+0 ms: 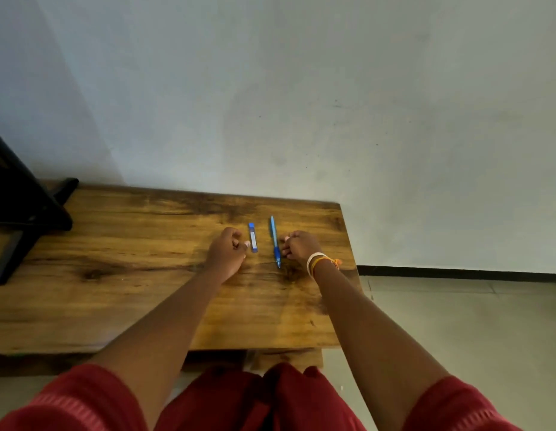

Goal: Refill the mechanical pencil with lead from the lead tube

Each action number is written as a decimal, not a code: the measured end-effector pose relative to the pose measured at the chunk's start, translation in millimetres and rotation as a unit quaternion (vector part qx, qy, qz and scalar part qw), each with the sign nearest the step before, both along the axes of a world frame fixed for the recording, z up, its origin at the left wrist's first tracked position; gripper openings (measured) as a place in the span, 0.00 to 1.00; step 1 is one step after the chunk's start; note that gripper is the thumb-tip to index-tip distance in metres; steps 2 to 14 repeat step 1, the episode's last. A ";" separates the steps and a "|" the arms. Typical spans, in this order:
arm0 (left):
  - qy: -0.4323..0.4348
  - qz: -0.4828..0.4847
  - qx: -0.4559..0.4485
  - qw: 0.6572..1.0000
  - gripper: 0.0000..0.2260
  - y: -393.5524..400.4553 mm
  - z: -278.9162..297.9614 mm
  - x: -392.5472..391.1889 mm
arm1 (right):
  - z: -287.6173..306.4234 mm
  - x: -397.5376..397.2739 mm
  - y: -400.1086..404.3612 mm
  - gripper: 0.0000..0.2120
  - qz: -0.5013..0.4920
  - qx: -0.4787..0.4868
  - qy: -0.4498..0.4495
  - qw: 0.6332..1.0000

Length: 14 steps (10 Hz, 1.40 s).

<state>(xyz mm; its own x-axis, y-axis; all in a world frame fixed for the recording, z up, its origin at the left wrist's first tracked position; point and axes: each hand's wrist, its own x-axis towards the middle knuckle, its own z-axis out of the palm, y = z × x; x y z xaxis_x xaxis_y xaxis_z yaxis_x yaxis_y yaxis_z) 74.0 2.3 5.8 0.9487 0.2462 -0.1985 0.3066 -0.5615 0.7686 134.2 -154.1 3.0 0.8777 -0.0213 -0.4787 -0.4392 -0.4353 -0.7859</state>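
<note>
Dim, soft focus (edges bowed), faint shadows

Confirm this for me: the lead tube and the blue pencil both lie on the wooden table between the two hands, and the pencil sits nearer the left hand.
Not quite. The head view shows the pencil nearer the right hand; the lead tube lies beside the left hand. Both do lie on the wooden table between the hands.

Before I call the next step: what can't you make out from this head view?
- Lead tube: too small to tell whether lead is inside or its cap is on.
- Mechanical pencil: tip and cap detail too small.
- Left hand, right hand: curled fingers hide the palms.
- Black stand: cut off by the left edge.
</note>
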 end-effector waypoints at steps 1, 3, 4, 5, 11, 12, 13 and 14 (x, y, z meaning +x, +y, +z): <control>-0.003 0.010 0.058 0.998 0.21 -0.9 33.9 14.1 | 25.2 4.0 -0.4 0.11 -0.009 -0.031 0.025 0.999; -0.003 0.010 0.058 0.998 0.21 -0.9 33.9 14.1 | 25.2 4.0 -0.4 0.11 -0.009 -0.031 0.025 0.999; -0.003 0.010 0.058 0.998 0.21 -0.9 33.9 14.1 | 25.2 4.0 -0.4 0.11 -0.009 -0.031 0.025 0.999; -0.003 0.010 0.058 0.998 0.21 -0.9 33.9 14.1 | 25.2 4.0 -0.4 0.11 -0.009 -0.031 0.025 0.999; -0.003 0.010 0.058 0.998 0.21 -0.9 33.9 14.1 | 25.2 4.0 -0.4 0.11 -0.009 -0.031 0.025 0.999; -0.003 0.010 0.058 0.998 0.21 -0.9 33.9 14.1 | 25.2 4.0 -0.4 0.11 -0.009 -0.031 0.025 0.999; -0.003 0.010 0.058 0.998 0.21 -0.9 33.9 14.1 | 25.2 4.0 -0.4 0.11 -0.009 -0.031 0.025 0.999; -0.003 0.010 0.058 0.998 0.21 -0.9 33.9 14.1 | 25.2 4.0 -0.4 0.11 -0.009 -0.031 0.025 0.999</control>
